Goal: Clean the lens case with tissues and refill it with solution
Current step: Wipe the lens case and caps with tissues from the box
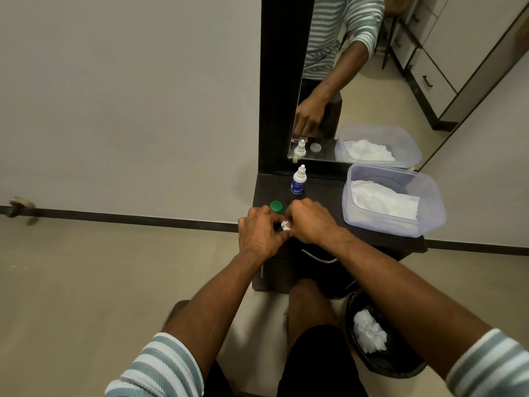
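My left hand (262, 233) and my right hand (310, 222) meet over the front of a small dark table (380, 242). Between their fingertips shows a small white wad of tissue (286, 225), which my right hand pinches. My left hand's fingers curl round something small that the hands hide, so I cannot make out the lens case. A green cap (276, 207) lies on the table just behind my left hand. The small white solution bottle (298, 180) with a blue label stands upright farther back, capped.
A clear plastic tub (429, 222) with white tissues sits on the table's right side. A mirror (372, 81) stands behind it. A black bin (383, 362) with used tissues stands on the floor at the right of my knees.
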